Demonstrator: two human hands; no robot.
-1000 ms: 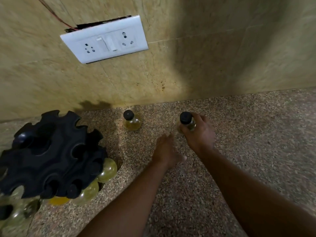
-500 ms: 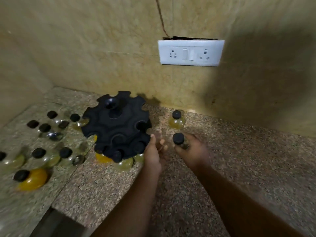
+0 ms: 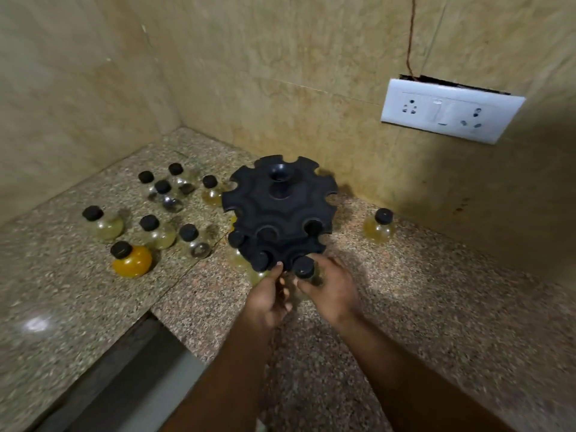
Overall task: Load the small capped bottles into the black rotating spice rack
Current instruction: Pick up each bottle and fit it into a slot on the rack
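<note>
1. R hand (image 3: 333, 291): fingers + thumb wrapped round a small capped bottle (image 3: 304, 269), upright, cap above the fingertips.
2. Bottle at lower rim of black spice rack (image 3: 280, 210); in a slot or just outside, can't tell.
3. L hand (image 3: 268, 299): forefinger tip touches rim just left of R fingers; rest loosely curled, nothing held.
4. Loose bottles (image 3: 156, 233) on granite counter (image 3: 436, 307) well left of L fingers; yellow bottle (image 3: 378, 229) well right of R fingers.
</note>
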